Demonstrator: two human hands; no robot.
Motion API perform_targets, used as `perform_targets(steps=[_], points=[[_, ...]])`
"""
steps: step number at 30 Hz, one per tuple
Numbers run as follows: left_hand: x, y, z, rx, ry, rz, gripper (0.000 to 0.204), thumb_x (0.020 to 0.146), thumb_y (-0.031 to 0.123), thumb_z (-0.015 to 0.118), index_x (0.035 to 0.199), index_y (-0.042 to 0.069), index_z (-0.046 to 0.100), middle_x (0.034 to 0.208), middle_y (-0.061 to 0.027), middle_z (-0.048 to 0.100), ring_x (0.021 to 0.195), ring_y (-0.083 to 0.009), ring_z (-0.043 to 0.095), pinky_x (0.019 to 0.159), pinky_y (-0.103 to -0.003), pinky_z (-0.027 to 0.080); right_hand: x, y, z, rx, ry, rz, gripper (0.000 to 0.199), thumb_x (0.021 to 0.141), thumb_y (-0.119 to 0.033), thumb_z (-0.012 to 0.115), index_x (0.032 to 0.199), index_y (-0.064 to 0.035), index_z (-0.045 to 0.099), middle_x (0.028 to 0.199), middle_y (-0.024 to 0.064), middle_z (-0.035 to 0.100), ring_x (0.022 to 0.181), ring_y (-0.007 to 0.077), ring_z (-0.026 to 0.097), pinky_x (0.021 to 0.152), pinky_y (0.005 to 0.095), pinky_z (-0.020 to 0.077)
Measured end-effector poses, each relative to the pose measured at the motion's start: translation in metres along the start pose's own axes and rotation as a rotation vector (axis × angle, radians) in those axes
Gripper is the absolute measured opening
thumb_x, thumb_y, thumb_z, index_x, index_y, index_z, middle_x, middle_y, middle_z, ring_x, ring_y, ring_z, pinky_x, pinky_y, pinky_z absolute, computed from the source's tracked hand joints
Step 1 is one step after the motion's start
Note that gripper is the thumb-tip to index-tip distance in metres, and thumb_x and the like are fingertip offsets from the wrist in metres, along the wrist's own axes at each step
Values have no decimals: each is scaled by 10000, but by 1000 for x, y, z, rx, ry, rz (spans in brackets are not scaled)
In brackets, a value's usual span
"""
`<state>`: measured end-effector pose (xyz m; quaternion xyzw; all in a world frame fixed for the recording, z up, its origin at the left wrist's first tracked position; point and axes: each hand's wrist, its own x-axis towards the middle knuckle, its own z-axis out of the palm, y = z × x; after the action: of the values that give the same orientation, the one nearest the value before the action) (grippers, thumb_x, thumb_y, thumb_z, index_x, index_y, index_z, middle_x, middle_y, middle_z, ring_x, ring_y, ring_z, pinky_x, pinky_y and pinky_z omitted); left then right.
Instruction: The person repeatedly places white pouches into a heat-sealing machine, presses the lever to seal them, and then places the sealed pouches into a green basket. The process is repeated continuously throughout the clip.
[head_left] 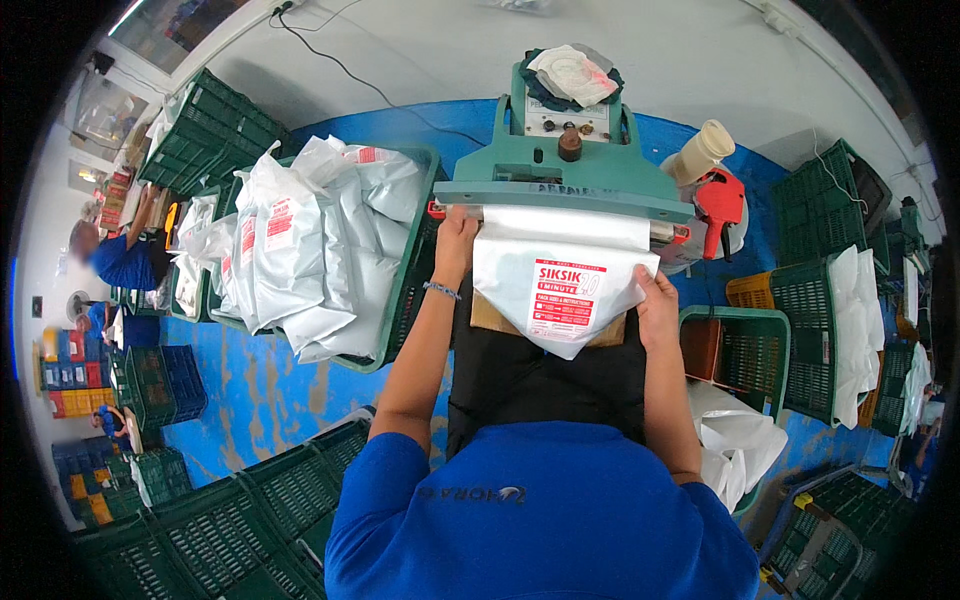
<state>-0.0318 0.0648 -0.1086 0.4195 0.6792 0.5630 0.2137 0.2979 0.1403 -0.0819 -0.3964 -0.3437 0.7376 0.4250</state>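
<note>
In the head view, the person's two hands share one white plastic pouch with red printing [562, 290], which lies at the front of a green bar-type bag sealer [575, 170], its upper edge running in beneath the long bar and its lower end tapering toward the person over a piece of brown cardboard [489, 314]. The left hand [457, 242] is partly closed at the pouch's upper left corner, close to the bar's end; its fingertips are not clear enough to tell how firmly they grip. The right hand [656, 303] is nearly closed, pinching the pouch's right edge between thumb and fingers, lower down and well apart from the bar. To do this step well, I would draw the two sides evenly outward so that the edge under the bar lies flat and parallel to it, since a crease there could probably spoil the seal. The left fingers look near the bar and seem best eased outward before any pressing. The cardboard can likely bear the pouch's weight, sparing the edge a downward pull. Left of the sealer, filled white pouches [320, 245] crowd a green plastic crate [430, 185].
</note>
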Motion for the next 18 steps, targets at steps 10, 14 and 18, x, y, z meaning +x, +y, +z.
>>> perform_targets(steps=[10, 14, 18], points=[[-52, 27, 9, -1122, 143, -413, 413, 924, 287, 473, 1233, 19, 529, 965, -63, 602, 891, -181, 568, 822, -322, 457, 17, -21, -4, 251, -71, 157, 533, 898, -419, 575, 1174, 36, 555, 1140, 131, 616, 1048, 216, 581, 925, 345, 434], [-66, 21, 14, -1472, -176, -683, 717, 910, 596, 393, 1361, 40, 415, 1352, -140, 487, 1230, -327, 471, 1042, -455, 358, 30, -28, -3, 503, -76, 310, 710, 904, -526, 490, 1249, 94, 458, 1224, 195, 555, 1156, 284, 518, 991, 406, 394], [-57, 12, 16, -1538, -326, -720, 829, 845, 685, 410, 1400, 71, 365, 1391, -148, 441, 1245, -347, 450, 1044, -497, 348, 35, -45, -4, 505, -133, 389, 730, 911, -529, 468, 1275, 103, 433, 1241, 205, 545, 1170, 290, 510, 1007, 393, 383]])
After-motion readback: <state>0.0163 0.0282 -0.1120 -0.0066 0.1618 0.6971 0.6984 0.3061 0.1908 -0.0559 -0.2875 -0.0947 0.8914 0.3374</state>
